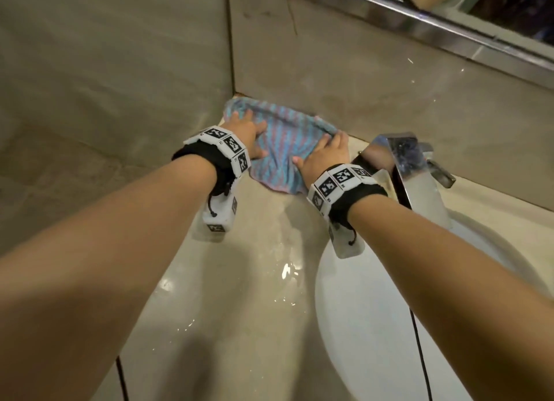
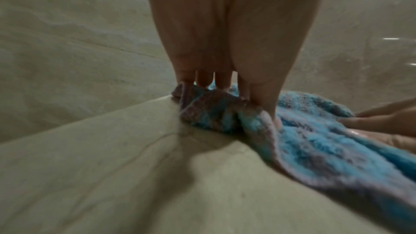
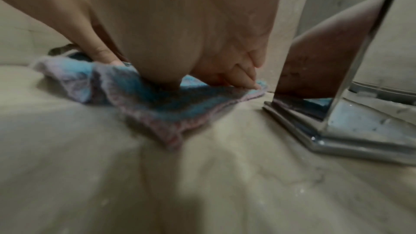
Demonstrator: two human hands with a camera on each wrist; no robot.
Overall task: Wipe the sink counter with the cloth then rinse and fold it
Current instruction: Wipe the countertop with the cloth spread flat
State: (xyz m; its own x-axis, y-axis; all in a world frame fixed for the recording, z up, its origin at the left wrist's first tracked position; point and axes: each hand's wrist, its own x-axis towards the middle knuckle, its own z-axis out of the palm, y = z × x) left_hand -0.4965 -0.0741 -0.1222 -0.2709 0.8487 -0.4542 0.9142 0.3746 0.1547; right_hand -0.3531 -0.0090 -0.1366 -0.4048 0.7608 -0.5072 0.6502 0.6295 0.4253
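Note:
A blue and pink striped cloth (image 1: pixel 284 144) (image 2: pixel 326 149) (image 3: pixel 157 106) lies spread on the beige sink counter (image 1: pixel 239 295), in the back corner against the tiled walls. My left hand (image 1: pixel 248 134) (image 2: pixel 225 81) presses on its left part with straight fingers, and the cloth bunches up under them. Over on the cloth's right part rests my right hand (image 1: pixel 326 155) (image 3: pixel 180 70), palm down, its fingertips on the far right corner close to the faucet. The cloth's near edge hangs toward the basin.
A square chrome faucet (image 1: pixel 410 166) (image 3: pixel 337 95) stands just right of my right hand. The white sink basin (image 1: pixel 374 310) lies below it. Water puddles (image 1: pixel 287 271) shine on the counter. A mirror frame (image 1: pixel 449 32) runs along the wall above.

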